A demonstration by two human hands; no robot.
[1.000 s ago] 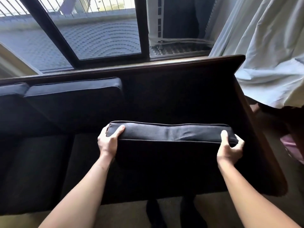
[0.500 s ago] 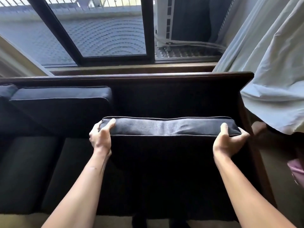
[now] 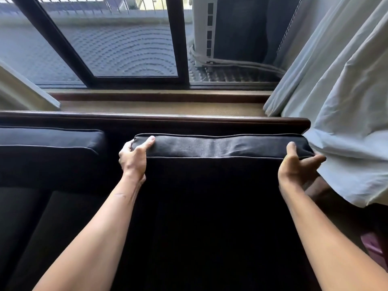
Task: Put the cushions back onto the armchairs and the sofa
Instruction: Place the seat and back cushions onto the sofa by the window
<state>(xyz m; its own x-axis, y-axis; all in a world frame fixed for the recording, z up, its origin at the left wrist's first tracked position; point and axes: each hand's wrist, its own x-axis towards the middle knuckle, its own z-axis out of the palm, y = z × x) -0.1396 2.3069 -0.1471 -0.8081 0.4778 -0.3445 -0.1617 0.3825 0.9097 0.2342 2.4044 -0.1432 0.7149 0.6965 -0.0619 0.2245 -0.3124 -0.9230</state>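
Observation:
A dark navy back cushion (image 3: 222, 147) with pale piping stands upright against the right end of the sofa's back, just below the dark wooden top rail (image 3: 168, 118). My left hand (image 3: 133, 158) grips its upper left corner, thumb on top. My right hand (image 3: 298, 164) holds its upper right corner, fingers spread behind it. A second navy back cushion (image 3: 48, 141) stands in place to the left. Dark seat cushions (image 3: 63, 217) lie below.
A pale curtain (image 3: 346, 101) hangs at the right and touches the cushion's right corner. Behind the sofa are a wooden sill (image 3: 157, 97), a dark-framed window (image 3: 180, 49) and an outdoor air-conditioner unit (image 3: 231, 28). Something pink (image 3: 371, 244) lies on the floor at the right.
Both hands have pushed the cushion up and back, from above the seat to against the sofa's backrest. The view has moved closer to the window.

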